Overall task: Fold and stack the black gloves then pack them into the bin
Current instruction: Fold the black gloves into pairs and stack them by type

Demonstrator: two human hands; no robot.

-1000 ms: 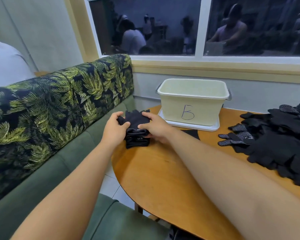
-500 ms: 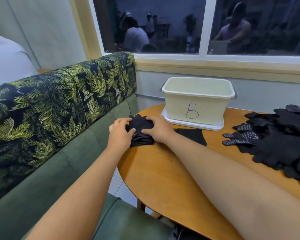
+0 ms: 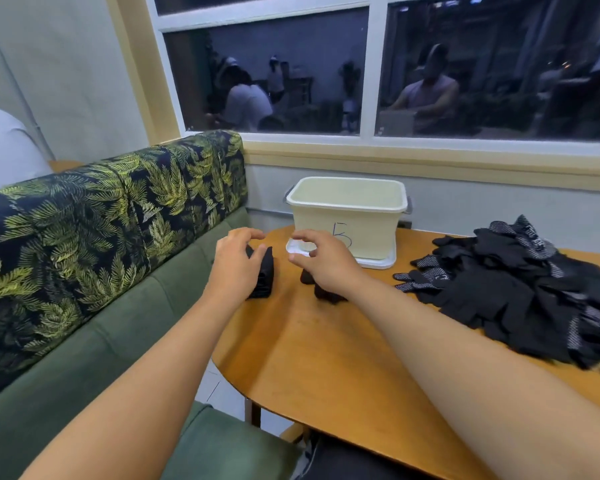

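1. The left hand (image 3: 234, 263) sits right against the folded stack (image 3: 265, 275) at the bench's (image 3: 326, 358) left edge. Its grip looks slack, fingers loosely curled above the stack and clamping nothing.
2. The stack is soft knit and light, so it'll squash and slump if pinched. I'd press it from both sides and lift low.
3. The right hand (image 3: 326, 263) hovers with fingers half curled and nothing in them. A dark glove piece (image 3: 328, 296) lies just under it, mostly hidden.
4. The bin (image 3: 361, 237) is just behind both hands, open-topped, and I can't see its floor.
5. Far right, the loose pile (image 3: 499, 285) of black gloves is floppy, with grippy dotted palms that may snag each other.
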